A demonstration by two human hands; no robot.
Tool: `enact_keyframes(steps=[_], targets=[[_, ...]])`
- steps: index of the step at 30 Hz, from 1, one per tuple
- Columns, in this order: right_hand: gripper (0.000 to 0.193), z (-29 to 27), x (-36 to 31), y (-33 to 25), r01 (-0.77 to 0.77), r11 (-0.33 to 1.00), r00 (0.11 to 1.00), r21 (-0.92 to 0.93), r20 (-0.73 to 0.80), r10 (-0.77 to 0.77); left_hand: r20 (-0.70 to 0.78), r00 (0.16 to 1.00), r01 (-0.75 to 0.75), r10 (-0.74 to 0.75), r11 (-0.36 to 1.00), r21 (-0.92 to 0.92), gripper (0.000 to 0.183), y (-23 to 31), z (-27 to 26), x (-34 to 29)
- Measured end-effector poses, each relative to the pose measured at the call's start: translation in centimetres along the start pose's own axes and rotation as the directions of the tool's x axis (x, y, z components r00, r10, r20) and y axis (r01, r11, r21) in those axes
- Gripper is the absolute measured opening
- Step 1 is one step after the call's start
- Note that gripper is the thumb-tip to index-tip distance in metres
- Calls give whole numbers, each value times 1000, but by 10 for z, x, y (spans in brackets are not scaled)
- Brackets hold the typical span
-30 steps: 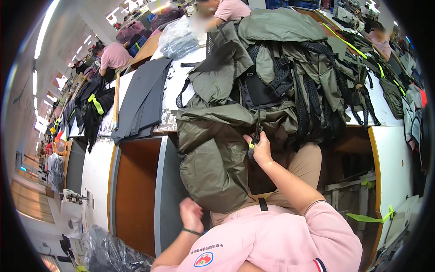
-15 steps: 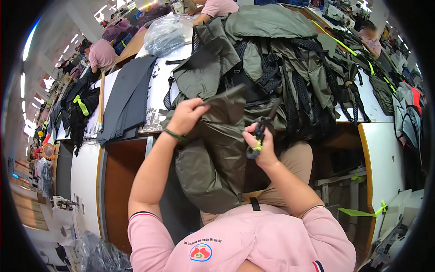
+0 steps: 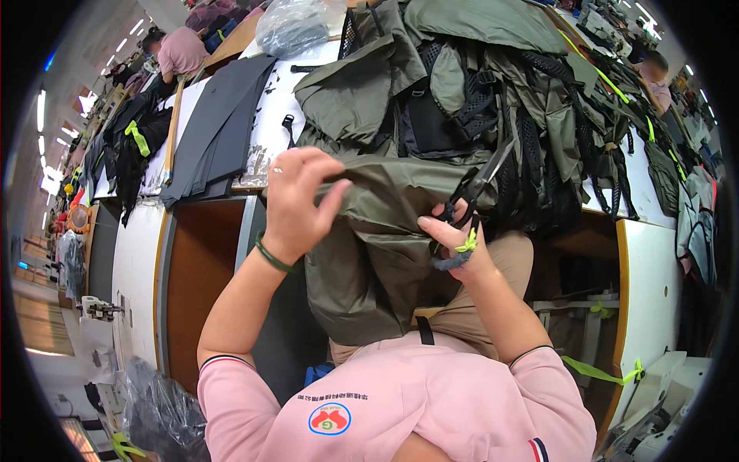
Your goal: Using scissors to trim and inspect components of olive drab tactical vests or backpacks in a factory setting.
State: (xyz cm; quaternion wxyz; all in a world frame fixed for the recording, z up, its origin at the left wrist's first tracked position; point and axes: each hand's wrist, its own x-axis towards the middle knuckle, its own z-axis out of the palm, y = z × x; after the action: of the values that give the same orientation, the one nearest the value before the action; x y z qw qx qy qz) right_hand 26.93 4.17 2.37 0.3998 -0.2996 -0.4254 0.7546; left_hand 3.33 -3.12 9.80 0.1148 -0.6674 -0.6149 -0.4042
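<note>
Olive-green bag fabric (image 3: pixel 362 266) hangs from the table edge over my lap. Over its upper left part is my left hand (image 3: pixel 300 204), thumb and fingers apart, with nothing seen between them. My right hand (image 3: pixel 464 245) is closed round the handles of black scissors (image 3: pixel 486 179), whose blades point up and away to the right. A yellow-green strip and a grey band are tied at the scissors' handles. The thumb of that hand lies against the fabric; whether it also pinches the cloth I cannot tell.
Olive and black backpack pieces (image 3: pixel 531 115) with mesh straps are heaped on the white table. Dark grey flat panels (image 3: pixel 219 123) lie to the left, near a clear plastic bag (image 3: pixel 300 29). Two people in pink sit further off. Open cabinet sides (image 3: pixel 650 285) flank my legs.
My left hand has let go of the fabric edge and opened. The raised fabric has dropped and spread lower. My right hand has moved slightly right with the scissors, and the view has shifted.
</note>
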Motion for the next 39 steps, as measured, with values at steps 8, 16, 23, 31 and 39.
enact_keyframes(steps=[8, 16, 23, 31, 39], targets=[[28, -4, 5, -25, -22, 999, 1000, 39, 8, 22, 178, 919, -335, 352, 935, -116, 18, 4, 8, -12], [11, -18, 10, -47, 311, 918, 948, -248, 11, -318, 705, 690, 691, -163, 435, -577, 8, 0, 6, -18], [17, 4, 6, -76, 347, 739, 904, -577, 416, -99, 746, 650, 728, -145, 401, -557, 10, 16, 11, -21], [22, -18, -1, -48, 277, 812, 924, -513, 373, -80, 479, 864, 84, 151, 897, -434, 18, 27, 12, -42], [30, -33, -10, -29, 570, 576, 798, -587, 561, -219, 117, 844, -516, 524, 852, -90, 24, 33, 17, -55]])
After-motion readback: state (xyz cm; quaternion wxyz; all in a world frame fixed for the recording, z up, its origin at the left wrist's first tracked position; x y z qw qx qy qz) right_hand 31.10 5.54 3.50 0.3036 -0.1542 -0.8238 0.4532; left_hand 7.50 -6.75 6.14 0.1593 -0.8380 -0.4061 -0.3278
